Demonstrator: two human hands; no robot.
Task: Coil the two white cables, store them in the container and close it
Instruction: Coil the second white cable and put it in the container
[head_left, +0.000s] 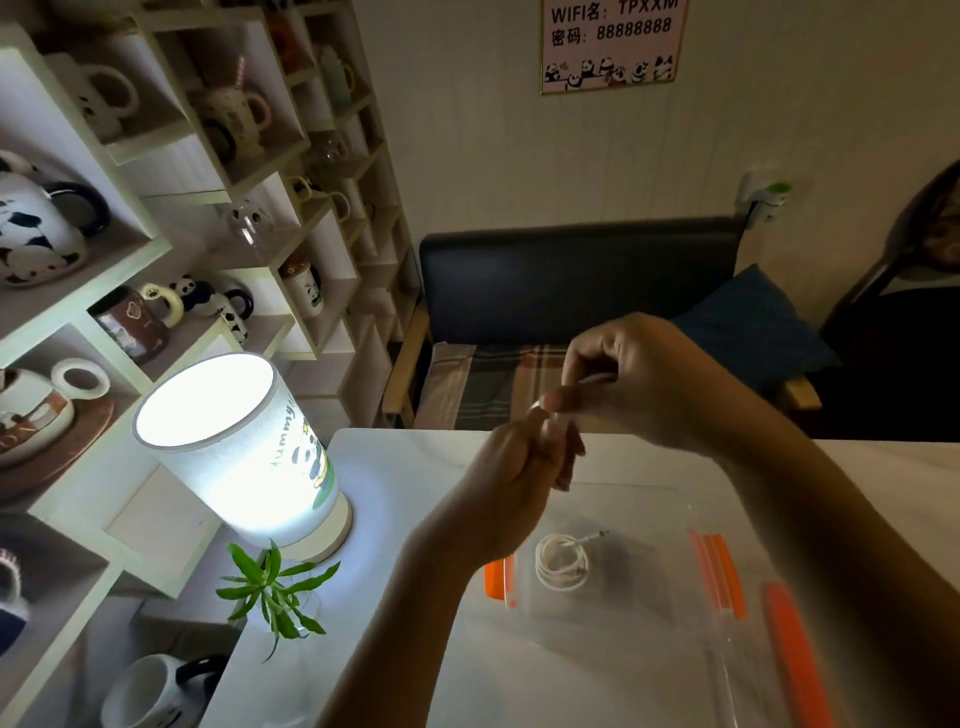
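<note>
Here both hands are raised above the white table (519, 675), close together and touching at the fingertips. The left hand (511, 488) is curled into a loose fist, fingers closed around a white cable (558, 415) of which only a short pale stretch shows between the two hands. The right hand (639, 384) sits just above and beyond the left, its thumb and fingers pinched together on the same cable, with a bit of white showing under its bent fingers. How much of this cable is already wound cannot be told, since the hands hide most of it. Directly below the hands stands a clear container (623, 608) with orange clips on its left and right sides, open at the top. Inside it, under the left wrist and slightly to the right, lies the other cable (562, 564), already wound into a small round coil with one plug end sticking out toward the right. To the right of the container, below the right forearm, lies a clear lid (789, 660) with an orange edge. Well to the left of the left hand a lit lamp (244, 452) glows on the table, with a small green plant (275, 592) just in front of it.
</note>
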